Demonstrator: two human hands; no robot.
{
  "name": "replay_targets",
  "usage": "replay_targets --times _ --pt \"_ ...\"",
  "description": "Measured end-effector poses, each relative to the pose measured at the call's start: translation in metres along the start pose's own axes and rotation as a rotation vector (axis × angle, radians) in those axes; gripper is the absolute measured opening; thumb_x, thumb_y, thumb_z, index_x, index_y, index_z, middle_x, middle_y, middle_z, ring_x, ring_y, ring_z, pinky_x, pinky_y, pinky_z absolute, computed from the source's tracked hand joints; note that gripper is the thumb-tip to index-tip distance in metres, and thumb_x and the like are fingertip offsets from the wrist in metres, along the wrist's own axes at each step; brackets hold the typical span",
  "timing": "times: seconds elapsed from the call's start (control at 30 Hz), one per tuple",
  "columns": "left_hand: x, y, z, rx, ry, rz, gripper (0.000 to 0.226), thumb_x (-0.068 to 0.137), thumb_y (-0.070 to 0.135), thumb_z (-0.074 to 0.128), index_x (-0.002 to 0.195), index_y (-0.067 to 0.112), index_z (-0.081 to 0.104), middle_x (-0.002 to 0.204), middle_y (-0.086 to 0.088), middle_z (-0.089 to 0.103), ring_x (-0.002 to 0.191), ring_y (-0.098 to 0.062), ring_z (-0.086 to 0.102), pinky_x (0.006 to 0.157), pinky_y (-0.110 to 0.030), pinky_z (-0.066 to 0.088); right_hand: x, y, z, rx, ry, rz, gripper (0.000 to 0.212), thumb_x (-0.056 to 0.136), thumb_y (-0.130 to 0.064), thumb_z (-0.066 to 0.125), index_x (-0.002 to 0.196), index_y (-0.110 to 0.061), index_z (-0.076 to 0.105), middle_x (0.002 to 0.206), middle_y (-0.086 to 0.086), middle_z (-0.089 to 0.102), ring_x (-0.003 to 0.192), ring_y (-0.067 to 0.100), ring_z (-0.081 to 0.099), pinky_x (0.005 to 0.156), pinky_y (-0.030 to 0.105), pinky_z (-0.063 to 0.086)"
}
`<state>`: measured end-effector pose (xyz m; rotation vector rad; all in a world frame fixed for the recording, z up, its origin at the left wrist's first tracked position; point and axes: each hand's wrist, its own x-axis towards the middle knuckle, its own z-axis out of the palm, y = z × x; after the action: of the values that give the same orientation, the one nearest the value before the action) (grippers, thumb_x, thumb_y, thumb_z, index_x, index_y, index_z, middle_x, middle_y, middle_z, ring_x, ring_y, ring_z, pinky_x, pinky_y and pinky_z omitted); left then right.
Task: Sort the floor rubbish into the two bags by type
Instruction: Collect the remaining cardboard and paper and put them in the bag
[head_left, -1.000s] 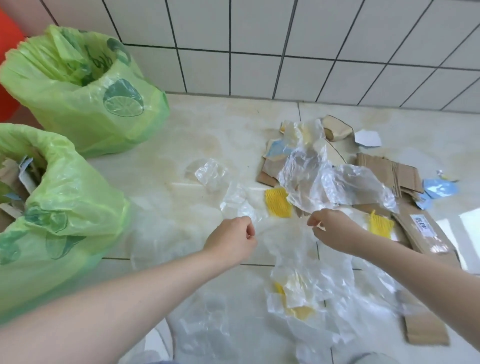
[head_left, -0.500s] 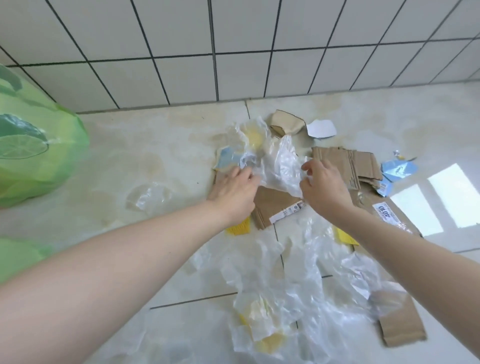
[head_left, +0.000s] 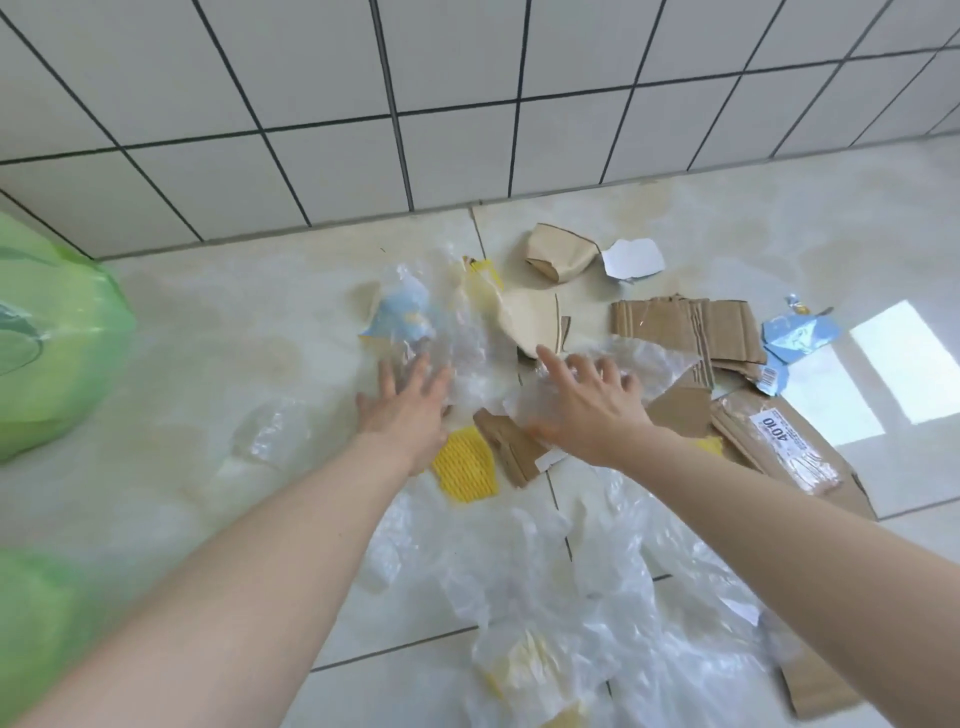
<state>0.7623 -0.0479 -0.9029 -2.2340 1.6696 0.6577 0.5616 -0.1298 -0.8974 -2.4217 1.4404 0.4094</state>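
Fingers (head_left: 415, 371) of the left hand (head_left: 402, 410) spread apart and flat, tips laid onto the near edge of the clear plastic film (head_left: 467, 358); fingers of the right hand (head_left: 582, 402) likewise splayed, pressed down on the same crumpled sheet, nothing pinched yet in either.

Largest first: pale tiled floor (head_left: 234, 519) under everything, white tiled wall (head_left: 467, 104) behind. Two green bags at the far left, the upper bag (head_left: 52, 338) bulging, the nearer bag (head_left: 36, 623) blurred at the frame edge; both well apart from the pile, on the left-hand side. Big heap of loose clear plastic (head_left: 571, 597) spread between the forearms and toward the viewer. Flattened cardboard with a printed label (head_left: 779, 447) to the right, ribbed cardboard stack (head_left: 685, 327) beyond it. Beige folded card (head_left: 524, 317) just past the fingertips, partly under the film. Yellow foam net (head_left: 462, 465) below the left wrist. Blue-and-white wrapper (head_left: 405, 312) under the film's left end; a second blue wrapper (head_left: 800, 335) far right; white paper scrap (head_left: 634, 258) near the wall.

Film directly ahead of both palms, long axis running left to right across them, so likely a two-handed gather: closing and drawing toward the body. Both hands about equally near; left nearer the bags for the drop. Risk, probably: card or wrapper dragged along inside the film.
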Motion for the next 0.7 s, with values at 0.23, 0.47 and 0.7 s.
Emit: replay_targets --times 0.23,0.47,0.7 --pt "-0.031 -0.040 0.021 -0.004 0.180 -0.167 0.038 0.095 0.009 0.039 0.133 0.014 0.036 0.138 -0.011 0.039 0.122 -0.034 0.043 0.092 -0.044 0.045 -0.014 -0.018 0.015 -0.167 0.075 -0.159 0.036 0.088 -0.009 0.052 0.123 -0.015 0.045 0.118 0.006 0.047 0.109 0.028 0.047 0.075 0.035 0.043" --pt "-0.052 -0.068 0.018 0.045 0.164 -0.273 0.031 0.088 -0.001 0.038 0.112 0.005 0.057 0.114 -0.017 0.061 0.106 -0.035 0.061 0.084 -0.038 0.048 -0.058 -0.033 0.008 0.067 -0.025 -0.170 0.018 0.091 -0.016 0.041 0.101 -0.012 0.055 0.094 0.010 0.061 0.082 0.032 0.058 0.064 0.033 0.045" --pt "-0.080 -0.071 0.013 0.113 -0.147 -0.398 0.036 0.087 0.017 0.048 0.122 0.017 0.055 0.127 -0.005 0.053 0.119 -0.027 0.052 0.089 -0.034 0.044 -0.103 -0.045 0.015 0.212 -0.380 -0.166 0.021 0.092 -0.019 0.048 0.109 -0.010 0.057 0.108 0.011 0.062 0.090 0.026 0.060 0.078 0.034 0.053"
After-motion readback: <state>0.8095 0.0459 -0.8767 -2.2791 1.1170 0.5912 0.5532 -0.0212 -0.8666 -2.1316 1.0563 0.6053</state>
